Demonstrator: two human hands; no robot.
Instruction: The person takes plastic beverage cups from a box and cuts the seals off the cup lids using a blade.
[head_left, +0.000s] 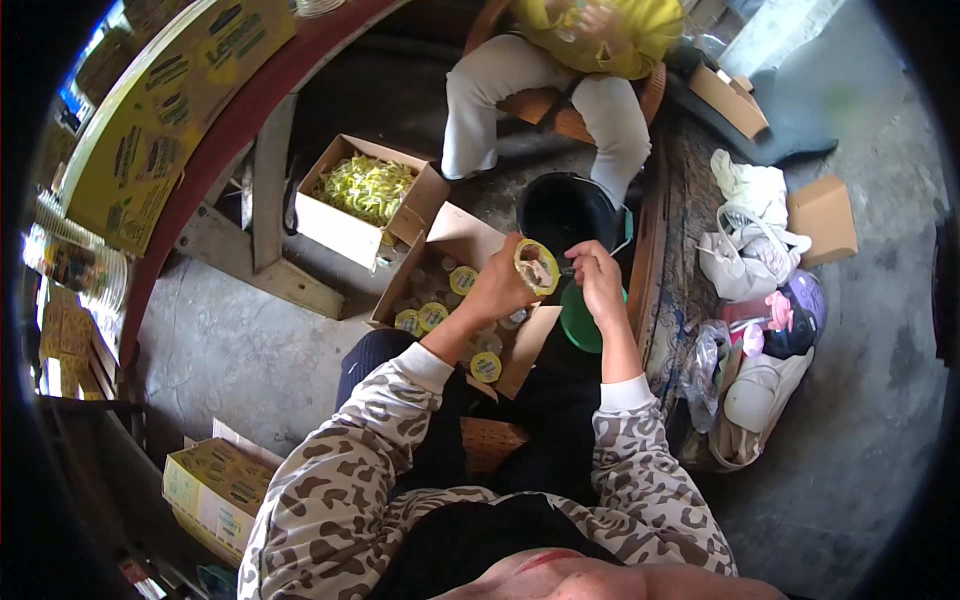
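Note:
My left hand [502,284] is closed around a clear plastic cup with a yellow-printed lid [538,267], tilted so its top faces up toward me. Close to the cup's right side, my right hand [598,286] has its fingers pinched together. A small dark, thin thing shows at those fingertips, too small to name. Below my left hand stands an open cardboard box [532,348] holding several similar cups [486,367], some with yellow lids upward. Under my right hand is a green basin [580,318], partly covered by the hand.
Beyond the basin stands a black bucket [562,208]. A carton of yellow-green strips [366,188] sits at the upper left. Opposite me sits a person in a yellow top [650,38]. Bags and a white cap [752,394] lie to the right. A yellow carton [215,490] is at lower left.

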